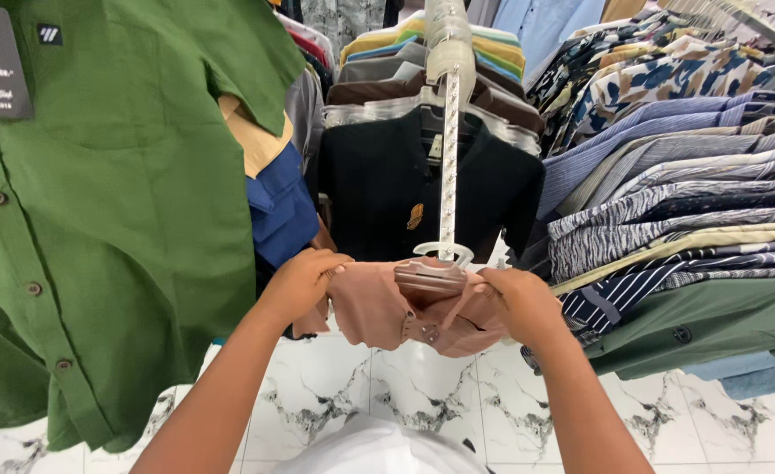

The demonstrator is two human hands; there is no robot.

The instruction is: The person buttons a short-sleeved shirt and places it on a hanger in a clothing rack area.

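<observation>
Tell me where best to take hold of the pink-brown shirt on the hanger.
Probably at its two shoulder ends, one from each side: the pink-brown shirt hangs bunched across the hanger, whose hook sits on the rack arm. The left hand and right hand grip there now.

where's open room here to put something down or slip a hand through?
Bare room: marble floor below the pink shirt, between green shirt and striped shirts. Narrow gap beside the black shirt. Crowded: the rail, where left hand and right hand grip the pink shirt.
</observation>
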